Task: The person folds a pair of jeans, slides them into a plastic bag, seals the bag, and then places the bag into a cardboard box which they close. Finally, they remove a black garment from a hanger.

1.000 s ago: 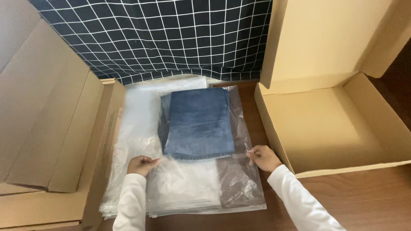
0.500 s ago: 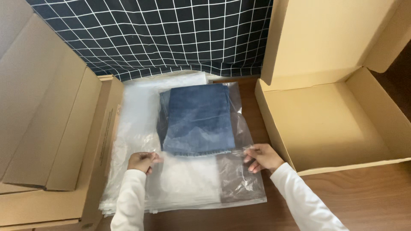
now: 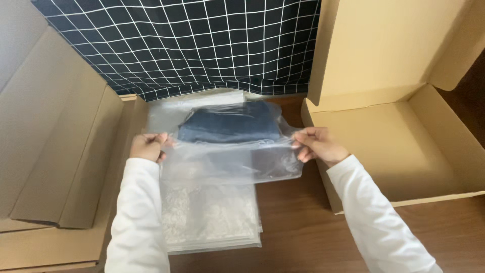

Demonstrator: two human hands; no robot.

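So there's a clear plastic bag point(image 3: 230, 159) with folded blue jeans point(image 3: 230, 126) inside it, and it's being held up off the pile, stretched out flat between both hands. The denim sits toward the far end of the bag, and the near end hangs down loose and see-through in front.

The left hand point(image 3: 148, 146) is closed up on the bag's left edge, fingers curled in and pinching the plastic. The right hand point(image 3: 317, 145) is doing the same on the right edge, thumb on top and fingers folded under, gripping the film tight. Both arms are in white long sleeves point(image 3: 139, 212).

Right underneath the lifted bag there's a stack of more clear plastic bags point(image 3: 212, 217) lying flat on a dark wooden table point(image 3: 303, 232), running from the near edge back toward a dark checked cloth point(image 3: 192, 45) with white grid lines that hangs behind everything.

Just to the right of the right hand sits an open cardboard box point(image 3: 399, 146), its lid point(image 3: 384, 45) standing up at the back. On the left side there's a pile of flattened cardboard boxes point(image 3: 55, 167) leaning next to the bag stack, just beside the left hand.
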